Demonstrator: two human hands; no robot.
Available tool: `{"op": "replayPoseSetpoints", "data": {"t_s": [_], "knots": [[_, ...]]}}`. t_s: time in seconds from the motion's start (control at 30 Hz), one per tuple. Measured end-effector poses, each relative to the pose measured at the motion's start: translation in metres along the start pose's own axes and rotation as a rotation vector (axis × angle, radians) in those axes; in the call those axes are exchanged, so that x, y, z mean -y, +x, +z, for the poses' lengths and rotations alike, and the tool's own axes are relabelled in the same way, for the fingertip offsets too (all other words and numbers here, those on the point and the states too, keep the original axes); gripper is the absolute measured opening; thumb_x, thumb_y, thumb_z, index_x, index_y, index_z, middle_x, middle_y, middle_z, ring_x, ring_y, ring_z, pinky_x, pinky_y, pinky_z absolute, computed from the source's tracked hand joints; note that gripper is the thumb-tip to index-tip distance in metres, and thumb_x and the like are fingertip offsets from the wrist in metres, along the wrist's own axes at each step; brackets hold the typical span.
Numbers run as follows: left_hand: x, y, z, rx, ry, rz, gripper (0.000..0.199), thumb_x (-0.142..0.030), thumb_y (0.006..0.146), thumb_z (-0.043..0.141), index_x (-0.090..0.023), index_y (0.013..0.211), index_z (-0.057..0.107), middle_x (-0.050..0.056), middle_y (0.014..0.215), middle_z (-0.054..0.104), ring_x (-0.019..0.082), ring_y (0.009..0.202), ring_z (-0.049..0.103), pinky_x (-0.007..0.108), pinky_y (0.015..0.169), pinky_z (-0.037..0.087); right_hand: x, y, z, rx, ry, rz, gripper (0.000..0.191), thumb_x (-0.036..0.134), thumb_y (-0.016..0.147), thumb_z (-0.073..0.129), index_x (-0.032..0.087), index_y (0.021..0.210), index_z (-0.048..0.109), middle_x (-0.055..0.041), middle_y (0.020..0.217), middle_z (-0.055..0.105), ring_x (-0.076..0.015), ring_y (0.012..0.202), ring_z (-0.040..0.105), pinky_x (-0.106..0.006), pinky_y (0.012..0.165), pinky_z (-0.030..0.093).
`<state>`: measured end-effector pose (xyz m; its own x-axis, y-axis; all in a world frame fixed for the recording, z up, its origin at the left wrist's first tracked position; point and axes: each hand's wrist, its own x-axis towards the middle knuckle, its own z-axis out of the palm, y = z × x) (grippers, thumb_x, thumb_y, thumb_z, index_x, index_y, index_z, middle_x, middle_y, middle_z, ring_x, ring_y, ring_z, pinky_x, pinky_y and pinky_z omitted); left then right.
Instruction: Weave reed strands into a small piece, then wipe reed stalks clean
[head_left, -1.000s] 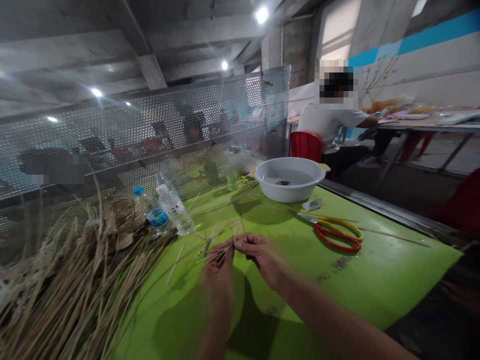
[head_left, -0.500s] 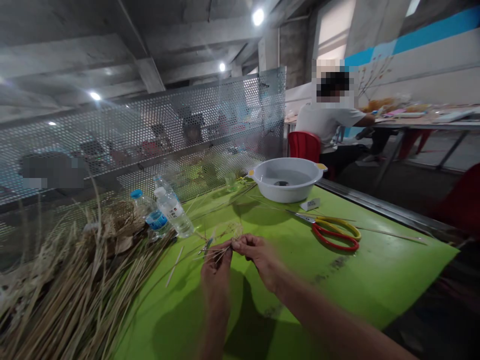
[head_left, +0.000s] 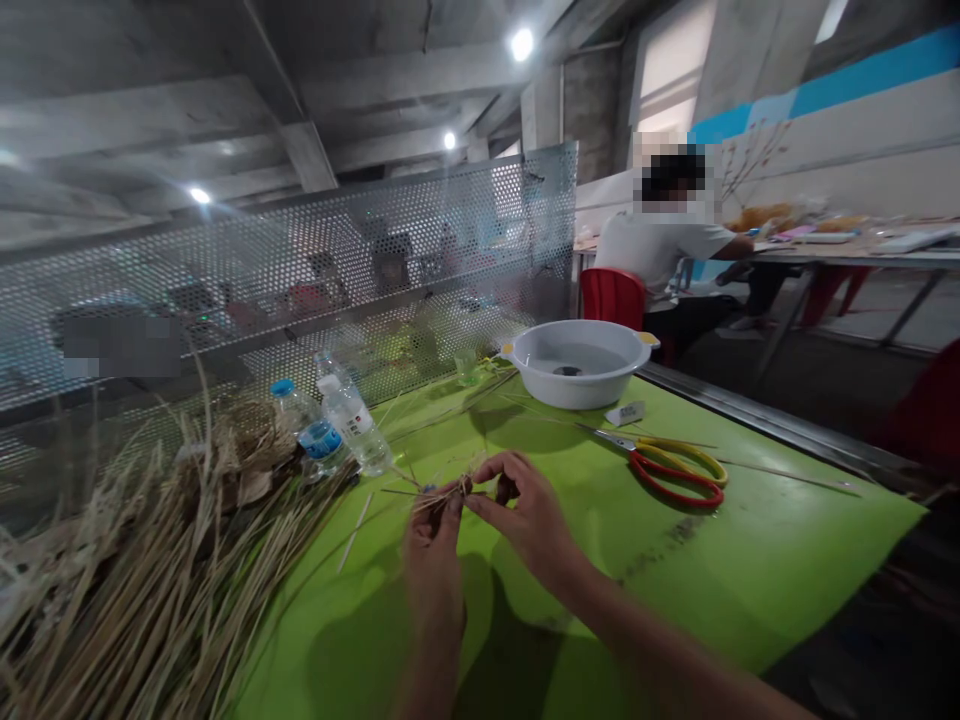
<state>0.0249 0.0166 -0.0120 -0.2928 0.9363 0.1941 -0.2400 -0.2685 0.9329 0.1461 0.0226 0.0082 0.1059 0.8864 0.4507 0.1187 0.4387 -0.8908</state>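
Note:
My left hand (head_left: 436, 545) pinches a small woven piece of thin straw strands (head_left: 442, 494) above the green table top (head_left: 592, 520). Loose strand ends stick out from it to the left. On its right side, my right hand (head_left: 517, 500) has thumb and forefinger curved at the edge of the piece, the tips close together on it. What exactly lies between those fingertips is too small to make out. Scissors (head_left: 675, 470) with one red and one yellow handle lie to the right of my hands, their blades pointing left.
A large heap of dry straw (head_left: 157, 590) covers the left side. Two plastic bottles (head_left: 352, 425) and a white basin (head_left: 577, 375) stand farther back, before a perforated metal screen (head_left: 420, 270). A person (head_left: 652, 250) sits on a red chair beyond.
My right hand has opened its thumb and forefinger wider around the piece's right edge, with its knuckles raised. My left hand keeps its hold. The view has shifted slightly.

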Motion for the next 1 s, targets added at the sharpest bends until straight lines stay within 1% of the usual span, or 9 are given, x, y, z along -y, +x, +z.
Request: {"op": "replayPoseSetpoints", "data": {"t_s": [0.1,0.2,0.3,0.43,0.6,0.77,0.83,0.93,1.0], "knots": [[-0.001,-0.001,0.000,0.007,-0.024,-0.009,0.024,-0.034,0.074,0.076,-0.018,0.091,0.071,0.005,0.094,0.073,0.018,0.092,0.066,0.032,0.087,0.050,0.002,0.002,-0.003,0.015,-0.031,-0.094,0.016,0.016,0.076,0.072,0.024,0.087,0.065,-0.0014,0.089,0.058,-0.0150,0.070,0.050,-0.027,0.061,0.042],[-0.001,-0.002,0.001,0.005,-0.035,-0.017,0.024,-0.034,0.073,0.076,-0.017,0.091,0.071,0.006,0.094,0.073,0.018,0.090,0.066,0.033,0.086,0.051,0.001,0.006,-0.006,0.034,-0.033,-0.147,0.013,0.018,0.076,0.074,0.024,0.086,0.067,-0.0025,0.088,0.057,-0.0175,0.079,0.053,-0.027,0.064,0.044],[-0.001,-0.003,0.002,0.015,-0.036,-0.020,0.024,-0.034,0.074,0.075,-0.017,0.090,0.070,0.005,0.092,0.073,0.018,0.089,0.066,0.033,0.086,0.051,-0.001,0.008,-0.007,0.040,-0.037,-0.169,0.010,0.020,0.076,0.074,0.024,0.083,0.069,-0.0032,0.088,0.058,-0.0189,0.083,0.055,-0.029,0.065,0.045],[-0.004,-0.004,0.004,0.025,-0.022,-0.029,0.022,-0.033,0.074,0.075,-0.018,0.088,0.070,0.004,0.090,0.072,0.018,0.089,0.065,0.032,0.085,0.050,-0.004,0.007,-0.006,0.032,-0.034,-0.208,0.006,0.022,0.080,0.072,0.026,0.084,0.070,-0.0040,0.089,0.059,-0.0206,0.087,0.057,-0.031,0.069,0.047],[-0.006,-0.006,0.006,0.060,-0.007,-0.003,0.018,-0.031,0.075,0.074,-0.018,0.086,0.070,0.003,0.086,0.071,0.016,0.087,0.064,0.031,0.085,0.050,-0.003,0.005,-0.006,0.007,-0.040,-0.236,0.005,0.023,0.085,0.067,0.026,0.081,0.069,-0.0043,0.088,0.060,-0.0207,0.086,0.058,-0.033,0.071,0.048],[-0.005,-0.005,0.006,0.028,-0.002,-0.010,0.019,-0.032,0.072,0.076,-0.017,0.083,0.070,0.004,0.086,0.072,0.017,0.085,0.065,0.031,0.082,0.052,0.000,0.006,-0.008,0.004,-0.078,-0.232,0.005,0.021,0.084,0.067,0.026,0.084,0.067,-0.0046,0.088,0.060,-0.0212,0.086,0.058,-0.033,0.071,0.048],[-0.006,-0.005,0.006,0.016,0.014,-0.024,0.021,-0.033,0.072,0.076,-0.017,0.084,0.070,0.005,0.087,0.072,0.018,0.085,0.065,0.031,0.083,0.052,0.001,0.007,-0.010,0.012,-0.102,-0.248,0.010,0.022,0.081,0.070,0.026,0.091,0.068,-0.0052,0.092,0.061,-0.0218,0.089,0.058,-0.033,0.074,0.048],[-0.007,-0.004,0.005,0.004,0.024,-0.024,0.022,-0.034,0.072,0.076,-0.017,0.084,0.070,0.005,0.087,0.072,0.018,0.086,0.065,0.031,0.083,0.051,0.000,0.010,-0.013,0.012,-0.132,-0.291,0.023,0.025,0.077,0.075,0.026,0.100,0.070,-0.0070,0.101,0.061,-0.0237,0.098,0.058,-0.036,0.085,0.047],[-0.005,-0.004,0.004,0.010,0.011,-0.016,0.021,-0.034,0.073,0.076,-0.017,0.084,0.070,0.004,0.088,0.072,0.017,0.086,0.065,0.031,0.083,0.051,-0.001,0.012,-0.014,0.007,-0.155,-0.308,0.024,0.025,0.076,0.076,0.027,0.100,0.071,-0.0075,0.104,0.063,-0.0248,0.102,0.057,-0.038,0.090,0.045]]}}
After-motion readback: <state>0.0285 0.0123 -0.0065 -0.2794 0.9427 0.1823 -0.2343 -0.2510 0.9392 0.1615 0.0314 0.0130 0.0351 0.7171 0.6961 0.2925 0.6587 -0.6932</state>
